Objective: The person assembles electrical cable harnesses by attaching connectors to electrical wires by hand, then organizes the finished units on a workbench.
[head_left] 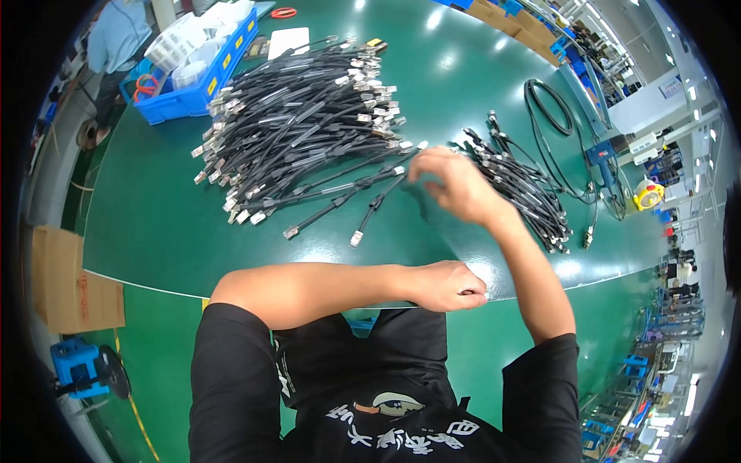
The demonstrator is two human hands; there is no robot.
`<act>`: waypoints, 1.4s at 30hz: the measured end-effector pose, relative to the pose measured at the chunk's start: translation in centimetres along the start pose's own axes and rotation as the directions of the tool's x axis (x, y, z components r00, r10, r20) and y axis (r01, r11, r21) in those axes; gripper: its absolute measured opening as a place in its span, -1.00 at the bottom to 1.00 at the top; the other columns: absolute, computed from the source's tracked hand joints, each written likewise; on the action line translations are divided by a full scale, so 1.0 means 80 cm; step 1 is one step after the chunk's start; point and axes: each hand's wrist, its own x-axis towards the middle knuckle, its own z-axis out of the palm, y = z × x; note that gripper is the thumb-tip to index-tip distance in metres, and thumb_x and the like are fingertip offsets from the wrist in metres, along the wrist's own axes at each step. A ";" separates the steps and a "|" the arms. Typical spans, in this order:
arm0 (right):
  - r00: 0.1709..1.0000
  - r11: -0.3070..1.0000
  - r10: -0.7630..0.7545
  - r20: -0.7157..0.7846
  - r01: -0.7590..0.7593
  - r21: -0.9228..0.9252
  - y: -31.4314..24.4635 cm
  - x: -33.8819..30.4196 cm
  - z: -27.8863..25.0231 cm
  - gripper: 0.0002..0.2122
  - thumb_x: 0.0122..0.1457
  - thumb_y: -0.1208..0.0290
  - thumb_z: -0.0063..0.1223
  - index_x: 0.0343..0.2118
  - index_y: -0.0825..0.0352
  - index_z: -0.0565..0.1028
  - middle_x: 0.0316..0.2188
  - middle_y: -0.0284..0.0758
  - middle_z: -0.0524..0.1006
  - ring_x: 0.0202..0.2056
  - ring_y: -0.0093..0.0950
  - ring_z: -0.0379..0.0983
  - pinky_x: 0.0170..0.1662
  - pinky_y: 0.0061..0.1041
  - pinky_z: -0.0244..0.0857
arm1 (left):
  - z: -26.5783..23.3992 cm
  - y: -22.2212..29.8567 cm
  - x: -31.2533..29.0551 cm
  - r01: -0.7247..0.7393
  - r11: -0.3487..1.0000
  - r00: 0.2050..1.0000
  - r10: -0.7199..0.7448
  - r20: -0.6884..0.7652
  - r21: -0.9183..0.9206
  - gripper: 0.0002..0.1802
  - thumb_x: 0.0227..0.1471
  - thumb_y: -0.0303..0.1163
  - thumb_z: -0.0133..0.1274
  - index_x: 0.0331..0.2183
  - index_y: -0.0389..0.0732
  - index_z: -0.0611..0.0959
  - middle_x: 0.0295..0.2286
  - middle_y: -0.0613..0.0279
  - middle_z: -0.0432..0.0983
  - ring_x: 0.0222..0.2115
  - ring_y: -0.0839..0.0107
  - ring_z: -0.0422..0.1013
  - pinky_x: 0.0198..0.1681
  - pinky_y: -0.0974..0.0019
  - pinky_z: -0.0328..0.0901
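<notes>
My left hand [448, 287] is closed in a fist at the near table edge, its forearm crossing in front of me; whatever may be inside it is hidden. Above it, my right hand [457, 185] reaches over the table with bent fingers. A short black cable [377, 202] with a clear plug at its near end runs up to those fingertips, which seem to pinch its hidden far end. Just left lies another black cable [340, 202], at the front of a large heap of black cables [301, 123] with plugs. Right of my right hand lies a smaller cable bundle [525, 193].
A blue crate [181, 104] with white containers and orange-handled scissors stands back left. To the right lie a coiled dark cable [552, 108], a blue power tool [606, 158] and a yellow round object [648, 194]. A cardboard box [77, 285] stands beyond the table's left edge.
</notes>
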 end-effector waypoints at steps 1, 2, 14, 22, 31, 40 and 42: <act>0.999 0.998 -0.021 0.031 0.019 0.061 -0.018 0.013 0.014 -0.72 -0.06 0.67 0.30 -0.24 0.33 0.56 -0.22 -0.21 0.60 -0.03 -0.14 0.51 0.08 -0.18 0.40 | 0.002 -0.001 -0.002 -0.033 0.999 0.999 0.033 -0.016 0.009 -0.60 0.33 -0.22 0.04 -0.50 -0.29 0.50 -0.63 0.00 0.39 -0.60 0.04 0.31 -0.43 -0.01 0.21; 0.997 0.997 -0.019 0.074 0.013 0.081 -0.036 0.021 0.020 -0.72 -0.06 0.69 0.28 -0.25 0.34 0.54 -0.24 -0.23 0.61 -0.05 -0.14 0.50 0.05 -0.17 0.40 | 0.002 0.000 -0.003 -0.031 1.000 0.999 0.031 -0.024 0.006 -0.60 0.33 -0.22 0.04 -0.50 -0.29 0.50 -0.63 0.00 0.39 -0.60 0.04 0.31 -0.43 -0.01 0.21; 0.690 0.945 -0.058 -0.722 0.271 0.183 -0.073 -0.040 -0.052 -0.81 0.33 0.65 0.04 -0.03 0.34 0.51 -0.12 -0.15 0.59 -0.08 -0.26 0.57 0.05 -0.17 0.47 | 0.003 -0.009 -0.001 -0.059 0.997 0.997 0.061 -0.040 0.052 -0.68 0.31 -0.22 0.07 -0.40 -0.26 0.60 -0.60 0.00 0.45 -0.54 0.00 0.41 -0.40 0.00 0.28; 0.415 0.849 0.514 -0.751 -0.122 0.514 -0.139 -0.239 -0.083 -0.76 0.43 0.49 0.06 0.09 0.41 0.56 -0.25 -0.32 0.58 -0.32 -0.62 0.43 -0.26 -0.63 0.29 | -0.011 0.002 0.003 0.230 0.924 0.969 -0.246 -0.015 -0.304 -0.64 0.41 -0.18 -0.03 -0.33 -0.24 0.64 -0.56 0.40 0.42 -0.56 0.59 0.32 -0.47 0.41 0.21; 0.521 0.560 0.824 -0.222 -0.692 0.456 -0.181 -0.313 -0.022 -0.82 0.26 0.47 0.29 -0.12 0.41 0.68 -0.43 -0.19 0.64 -0.48 -0.42 0.51 -0.33 -0.40 0.41 | -0.031 0.009 -0.003 0.176 0.887 0.978 -0.206 -0.024 -0.427 -0.60 0.47 -0.11 -0.10 -0.21 -0.27 0.57 -0.54 0.45 0.25 -0.54 0.59 0.18 -0.49 0.45 0.08; 0.661 0.655 0.724 -0.196 -0.570 0.495 -0.165 -0.324 0.003 -0.79 0.20 0.49 0.33 -0.12 0.41 0.65 -0.34 -0.18 0.69 -0.35 -0.33 0.62 -0.29 -0.39 0.44 | -0.041 0.024 0.000 0.042 0.987 0.998 -0.049 0.044 0.154 -0.69 0.43 -0.25 -0.03 -0.30 -0.29 0.56 -0.48 0.31 0.43 -0.51 0.53 0.28 -0.39 0.37 0.23; 0.642 0.673 0.719 -0.267 -0.547 0.498 -0.166 -0.319 0.014 -0.77 0.18 0.49 0.35 -0.11 0.40 0.65 -0.32 -0.18 0.68 -0.35 -0.31 0.62 -0.29 -0.37 0.45 | -0.043 0.022 -0.003 0.198 0.980 0.977 -0.198 0.082 0.018 -0.67 0.44 -0.24 -0.04 -0.31 -0.29 0.55 -0.48 0.32 0.42 -0.52 0.56 0.27 -0.41 0.41 0.20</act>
